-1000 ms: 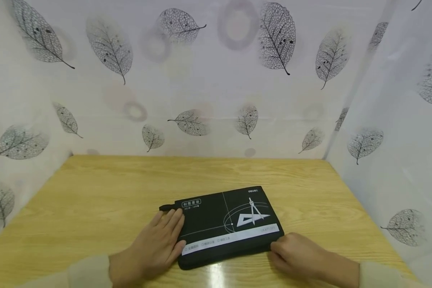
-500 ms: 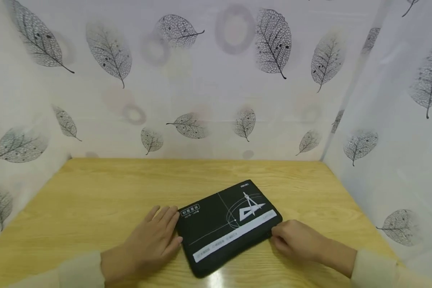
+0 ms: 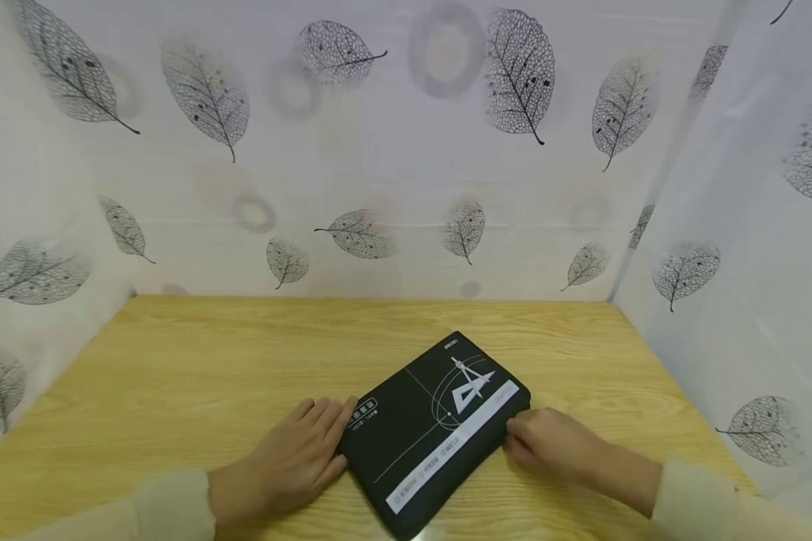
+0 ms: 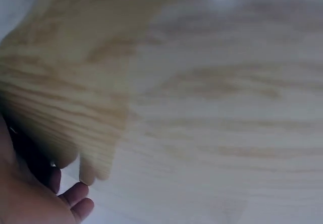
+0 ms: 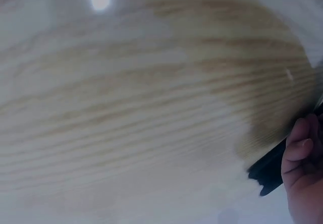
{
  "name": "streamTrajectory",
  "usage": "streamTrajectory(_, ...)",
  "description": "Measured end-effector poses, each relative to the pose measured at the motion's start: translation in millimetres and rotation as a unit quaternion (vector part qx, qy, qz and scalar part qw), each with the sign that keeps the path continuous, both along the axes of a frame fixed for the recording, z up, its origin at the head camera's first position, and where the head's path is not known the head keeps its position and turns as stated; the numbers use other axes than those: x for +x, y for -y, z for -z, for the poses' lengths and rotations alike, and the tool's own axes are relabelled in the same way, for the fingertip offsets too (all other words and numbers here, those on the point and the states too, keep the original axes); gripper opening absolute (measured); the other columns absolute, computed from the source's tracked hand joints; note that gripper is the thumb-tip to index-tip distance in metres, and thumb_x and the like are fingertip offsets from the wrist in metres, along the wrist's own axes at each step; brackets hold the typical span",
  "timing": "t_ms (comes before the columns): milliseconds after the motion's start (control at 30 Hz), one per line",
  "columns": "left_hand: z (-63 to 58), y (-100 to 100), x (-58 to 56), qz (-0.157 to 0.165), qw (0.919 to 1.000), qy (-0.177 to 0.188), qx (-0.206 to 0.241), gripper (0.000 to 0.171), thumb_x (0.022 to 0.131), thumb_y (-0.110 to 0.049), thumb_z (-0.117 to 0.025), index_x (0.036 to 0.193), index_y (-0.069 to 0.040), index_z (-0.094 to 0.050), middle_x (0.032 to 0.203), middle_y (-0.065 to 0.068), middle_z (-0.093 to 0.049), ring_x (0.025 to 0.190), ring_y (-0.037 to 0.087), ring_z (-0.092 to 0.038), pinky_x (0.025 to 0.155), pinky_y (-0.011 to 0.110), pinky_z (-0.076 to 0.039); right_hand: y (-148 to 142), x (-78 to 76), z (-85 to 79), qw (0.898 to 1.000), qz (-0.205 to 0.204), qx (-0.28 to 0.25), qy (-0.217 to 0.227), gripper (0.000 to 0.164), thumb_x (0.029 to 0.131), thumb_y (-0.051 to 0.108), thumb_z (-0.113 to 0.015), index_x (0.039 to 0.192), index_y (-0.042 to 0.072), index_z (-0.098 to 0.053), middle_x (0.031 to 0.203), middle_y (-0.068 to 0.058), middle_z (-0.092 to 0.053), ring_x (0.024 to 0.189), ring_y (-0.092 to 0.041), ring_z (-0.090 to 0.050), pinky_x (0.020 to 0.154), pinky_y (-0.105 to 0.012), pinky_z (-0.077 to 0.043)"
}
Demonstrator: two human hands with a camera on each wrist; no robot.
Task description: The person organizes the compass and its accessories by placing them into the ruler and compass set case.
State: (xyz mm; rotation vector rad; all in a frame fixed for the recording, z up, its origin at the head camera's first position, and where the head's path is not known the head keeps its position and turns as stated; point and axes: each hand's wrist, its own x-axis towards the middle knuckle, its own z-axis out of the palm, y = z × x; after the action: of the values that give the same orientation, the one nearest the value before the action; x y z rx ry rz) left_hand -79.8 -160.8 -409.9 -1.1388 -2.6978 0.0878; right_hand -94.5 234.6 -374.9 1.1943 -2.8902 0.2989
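Note:
A flat black drawing-set case (image 3: 413, 428), printed with a white compass and set square, lies slanted on the wooden table. At its left side rests my left hand (image 3: 294, 451), fingers extended, touching the edge. My right hand (image 3: 558, 447) has curled fingers and grips the case's right edge near the corner; what exactly lies between the fingertips is hidden. In the left wrist view, part of the left hand (image 4: 38, 196) shows beside the dark case. The right wrist view catches the right hand's bent fingers (image 5: 299, 151) against the black case edge (image 5: 270, 171).
The glossy wood-grain table (image 3: 230, 346) extends behind and to both sides of the case. A white curtain (image 3: 406, 150) with grey leaf prints encloses the back and sides.
The case has turned counterclockwise, its near-left corner swinging toward me. My left hand has shifted off its top to the left edge; the right hand has kept its hold, moving slightly up.

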Motion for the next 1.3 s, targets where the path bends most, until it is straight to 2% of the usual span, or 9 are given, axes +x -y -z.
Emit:
streamTrajectory(200, 1.5, -3, 0.3, 0.003, 0.999, -0.043, -0.014, 0.069, 0.097, -0.042, -0.049, 0.148, 0.003, -0.041, 0.129, 0.011, -0.059, 0.12, 0.025, -0.056, 0.108, 0.044, -0.043, 22, 15.4, -4.5, 0.997, -0.052, 0.005, 0.049, 0.021, 0.09, 0.012, -0.065, 0.071, 0.019, -0.058, 0.063, 0.017, -0.043, 0.056, 0.006, -0.035, 0.049, -0.009, -0.032)
streamTrajectory(300, 1.8, -4, 0.2, 0.005, 0.9986, -0.05, -0.017, 0.068, 0.096, -0.042, -0.048, 0.147, 0.003, -0.042, 0.127, 0.011, -0.059, 0.118, 0.025, -0.056, 0.108, 0.044, -0.043, 30, 20.7, -5.4, 0.996, -0.064, 0.008, 0.056, 0.021, 0.09, 0.012, -0.065, 0.071, 0.018, -0.059, 0.063, 0.018, -0.044, 0.056, 0.007, -0.035, 0.049, -0.008, -0.031)
streamTrajectory(533, 0.5, -5, 2.2, -0.006, 0.9992, -0.031, -0.023, 0.067, 0.099, -0.043, -0.045, 0.149, 0.002, -0.039, 0.129, 0.01, -0.059, 0.121, 0.024, -0.055, 0.113, 0.047, -0.039, 39, 28.2, -2.8, 0.994, -0.104, -0.019, 0.027, 0.022, 0.088, 0.01, -0.067, 0.069, 0.019, -0.058, 0.062, 0.017, -0.045, 0.056, 0.008, -0.034, 0.049, -0.005, -0.029)
streamTrajectory(800, -2.2, -7, 4.1, -0.01, 0.9991, -0.032, -0.026, 0.066, 0.1, -0.041, -0.044, 0.149, 0.003, -0.04, 0.13, 0.011, -0.059, 0.12, 0.025, -0.055, 0.113, 0.048, -0.038, 57, 36.9, -0.9, 0.99, -0.129, -0.016, 0.056, 0.02, 0.092, 0.014, -0.065, 0.072, 0.02, -0.061, 0.063, 0.017, -0.045, 0.055, 0.009, -0.034, 0.05, -0.004, -0.027)
streamTrajectory(933, -5.1, -8, 4.6, -0.015, 0.9991, -0.02, -0.033, 0.066, 0.1, -0.041, -0.043, 0.15, 0.002, -0.038, 0.132, 0.01, -0.058, 0.121, 0.025, -0.055, 0.114, 0.049, -0.037, 69, 43.0, -0.1, 0.985, -0.16, -0.011, 0.061, 0.018, 0.095, 0.018, -0.063, 0.077, 0.019, -0.064, 0.063, 0.017, -0.05, 0.055, 0.011, -0.034, 0.05, -0.002, -0.027)
streamTrajectory(1067, -8.1, -8, 5.4, -0.017, 0.9992, -0.009, -0.036, 0.066, 0.101, -0.042, -0.042, 0.151, 0.001, -0.037, 0.133, 0.01, -0.058, 0.122, 0.025, -0.054, 0.114, 0.049, -0.037, 74, 43.7, 1.4, 0.981, -0.185, -0.022, 0.054, 0.017, 0.094, 0.017, -0.064, 0.077, 0.019, -0.064, 0.064, 0.016, -0.054, 0.056, 0.013, -0.034, 0.051, -0.001, -0.028)
streamTrajectory(1200, -9.5, -7, 10.5, -0.011, 0.999, 0.01, -0.041, 0.069, 0.103, -0.047, -0.038, 0.151, 0.003, -0.036, 0.133, 0.011, -0.058, 0.122, 0.024, -0.054, 0.113, 0.049, -0.038, 65, 37.6, 1.9, 0.984, -0.167, -0.044, 0.049, 0.019, 0.09, 0.013, -0.065, 0.073, 0.021, -0.06, 0.064, 0.017, -0.046, 0.057, 0.011, -0.033, 0.051, -0.001, -0.027)
streamTrajectory(1300, -9.8, -7, 20.1, 0.014, 0.9993, 0.002, -0.035, 0.071, 0.103, -0.05, -0.037, 0.148, 0.005, -0.041, 0.126, 0.009, -0.06, 0.116, 0.023, -0.055, 0.109, 0.048, -0.042, 51, 27.5, 2.4, 0.986, -0.156, -0.055, 0.02, 0.022, 0.085, 0.01, -0.067, 0.07, 0.021, -0.056, 0.065, 0.018, -0.044, 0.058, 0.009, -0.034, 0.052, -0.003, -0.028)
